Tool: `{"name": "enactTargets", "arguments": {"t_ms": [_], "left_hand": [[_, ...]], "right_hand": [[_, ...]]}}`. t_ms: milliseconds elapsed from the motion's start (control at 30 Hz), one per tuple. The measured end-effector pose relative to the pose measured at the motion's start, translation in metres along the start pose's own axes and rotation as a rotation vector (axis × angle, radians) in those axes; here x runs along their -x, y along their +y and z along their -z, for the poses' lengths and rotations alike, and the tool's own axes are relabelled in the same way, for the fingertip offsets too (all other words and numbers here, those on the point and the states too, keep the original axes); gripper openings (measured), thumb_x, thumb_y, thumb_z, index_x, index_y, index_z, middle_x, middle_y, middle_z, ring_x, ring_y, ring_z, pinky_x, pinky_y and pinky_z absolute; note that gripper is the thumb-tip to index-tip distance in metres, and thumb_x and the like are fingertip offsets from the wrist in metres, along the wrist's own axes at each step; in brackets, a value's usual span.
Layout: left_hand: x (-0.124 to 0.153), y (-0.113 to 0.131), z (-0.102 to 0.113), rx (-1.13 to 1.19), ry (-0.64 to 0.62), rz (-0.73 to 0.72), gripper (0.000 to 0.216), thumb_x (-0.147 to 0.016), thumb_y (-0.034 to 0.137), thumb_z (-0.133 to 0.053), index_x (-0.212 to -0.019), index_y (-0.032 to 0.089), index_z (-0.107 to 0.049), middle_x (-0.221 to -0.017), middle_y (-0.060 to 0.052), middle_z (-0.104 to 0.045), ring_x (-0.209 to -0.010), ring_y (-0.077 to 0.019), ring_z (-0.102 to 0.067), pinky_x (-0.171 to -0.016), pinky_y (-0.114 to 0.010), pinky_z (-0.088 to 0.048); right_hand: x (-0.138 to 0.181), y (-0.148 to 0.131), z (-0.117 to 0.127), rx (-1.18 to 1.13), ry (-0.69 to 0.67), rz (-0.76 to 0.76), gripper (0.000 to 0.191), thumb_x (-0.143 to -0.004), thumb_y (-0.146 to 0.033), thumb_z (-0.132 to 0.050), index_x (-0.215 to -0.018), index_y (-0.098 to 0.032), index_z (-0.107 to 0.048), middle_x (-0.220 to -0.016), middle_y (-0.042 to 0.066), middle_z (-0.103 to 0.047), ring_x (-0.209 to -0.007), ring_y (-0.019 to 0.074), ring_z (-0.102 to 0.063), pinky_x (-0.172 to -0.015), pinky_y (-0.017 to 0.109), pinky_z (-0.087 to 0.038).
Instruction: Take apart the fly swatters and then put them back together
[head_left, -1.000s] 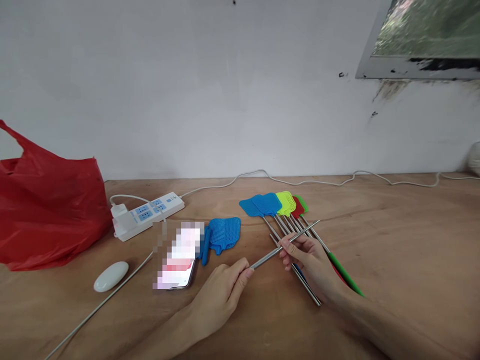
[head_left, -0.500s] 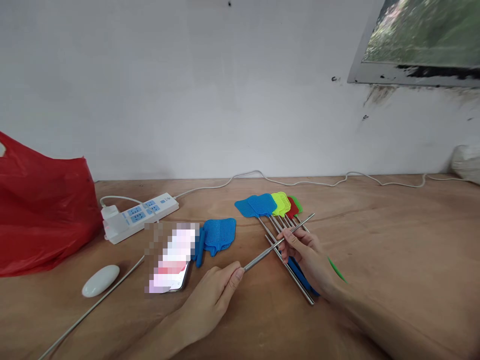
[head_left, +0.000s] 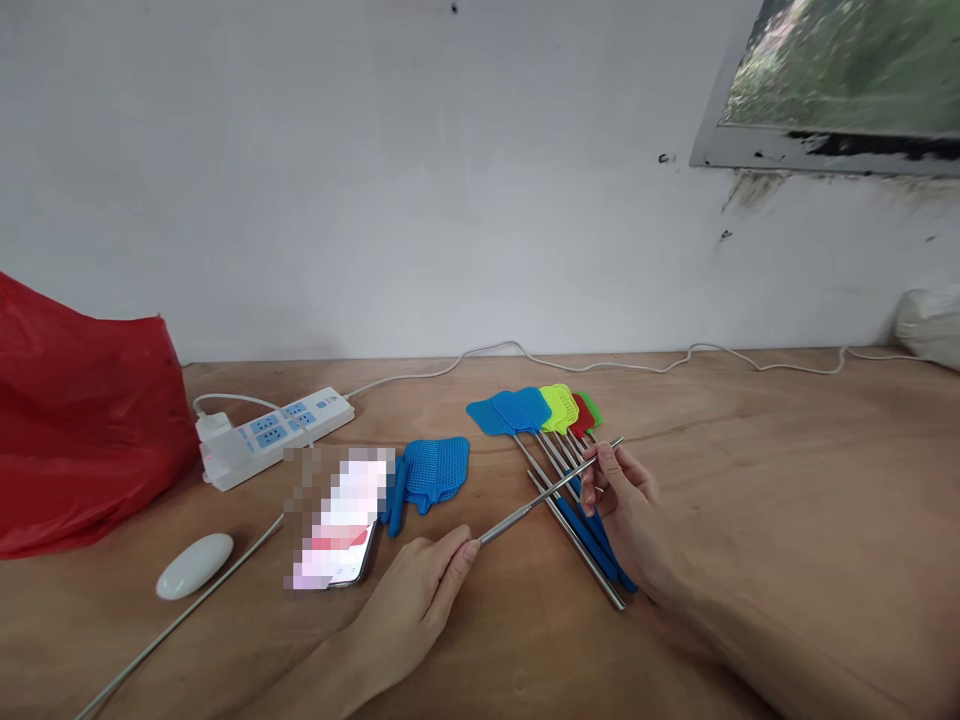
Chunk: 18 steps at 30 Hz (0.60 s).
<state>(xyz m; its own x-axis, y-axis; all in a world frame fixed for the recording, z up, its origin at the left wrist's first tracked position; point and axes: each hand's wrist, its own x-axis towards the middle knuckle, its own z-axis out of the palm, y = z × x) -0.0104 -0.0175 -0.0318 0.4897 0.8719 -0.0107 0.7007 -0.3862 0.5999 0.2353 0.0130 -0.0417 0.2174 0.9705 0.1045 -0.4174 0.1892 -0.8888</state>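
A thin metal telescopic rod (head_left: 536,501) slants between my two hands over the table. My left hand (head_left: 420,597) is closed around its lower, thicker end. Near the upper tip, the thumb and fingers of my right hand (head_left: 626,500) pinch the same rod. Under and behind it lie several fly swatters with blue heads (head_left: 523,409), yellow heads (head_left: 559,408), a red head (head_left: 583,415) and a green head. Their blue handles (head_left: 592,545) point toward me. Loose metal rods (head_left: 585,556) lie beside those handles. Left of the rod are loose blue swatter heads (head_left: 437,468) and blue grips (head_left: 397,495).
A phone (head_left: 352,555) with a blurred screen lies left of the loose heads. Behind it is a white power strip (head_left: 277,430) with a cable along the wall. A white mouse-shaped object (head_left: 195,566) and a red plastic bag (head_left: 90,420) are at the left.
My right hand has slid up along the rod toward its tip, moving slightly right and up. My left hand keeps its hold, and the view has shifted a little.
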Motion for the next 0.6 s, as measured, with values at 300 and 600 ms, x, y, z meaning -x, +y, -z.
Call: {"name": "enactTargets", "arguments": {"t_ms": [300, 600], "left_hand": [[-0.001, 0.003, 0.0, -0.024, -0.023, -0.023, 0.042, -0.105, 0.046, -0.016, -0.077, 0.024, -0.039, -0.073, 0.0, -0.053, -0.069, -0.0199, -0.055, -0.066, -0.031, -0.038], [0.043, 0.019, -0.024, -0.01, 0.065, 0.119, 0.045, -0.103, 0.053, -0.028, -0.092, 0.031, -0.065, -0.075, -0.001, -0.069, -0.072, -0.0232, -0.066, -0.069, -0.03, -0.05]], "right_hand": [[0.007, -0.004, -0.011, -0.065, -0.086, -0.024, 0.037, -0.081, -0.054, -0.075, -0.075, -0.019, -0.067, -0.079, 0.001, -0.063, -0.058, 0.01, -0.054, -0.05, 0.023, -0.047], [0.0, -0.001, -0.009, -0.182, 0.04, -0.152, 0.044, -0.07, -0.052, -0.084, -0.069, -0.02, -0.054, -0.064, -0.003, -0.06, -0.043, 0.0051, -0.042, -0.038, 0.015, -0.033]]}}
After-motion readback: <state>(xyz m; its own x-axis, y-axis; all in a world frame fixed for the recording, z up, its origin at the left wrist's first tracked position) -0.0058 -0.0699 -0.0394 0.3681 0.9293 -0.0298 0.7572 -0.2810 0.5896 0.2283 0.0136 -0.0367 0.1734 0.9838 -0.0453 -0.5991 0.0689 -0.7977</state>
